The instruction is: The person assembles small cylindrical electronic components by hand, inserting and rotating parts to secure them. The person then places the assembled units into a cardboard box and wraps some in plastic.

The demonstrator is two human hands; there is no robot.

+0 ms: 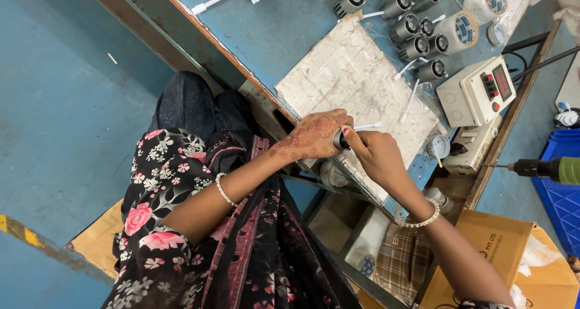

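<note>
On the left, the person's floral-print lap (169, 224) fills the lower frame above a blue floor (66, 103). The left hand (314, 134) reaches across the bench edge with its fingers curled around a small black cylinder (341, 140). The part sits between both hands, over the near edge of a worn whitish work pad (356, 79). Its long axis seems to run sideways from one hand toward the other, though the fingers hide most of it. The right hand (377, 155) meets it from the other side, thumb and forefinger pressed together on the cylinder's end where a thin white wire (368, 126) comes out. Both hands touch the part, and the left covers more of its body. Farther right, a cluster of similar black cylinders (417, 28) lies on the blue bench (272, 31), well apart from the hands. Beyond them sit a white control box (477, 91) and, at the frame edge, a power drill (544, 169).
</note>
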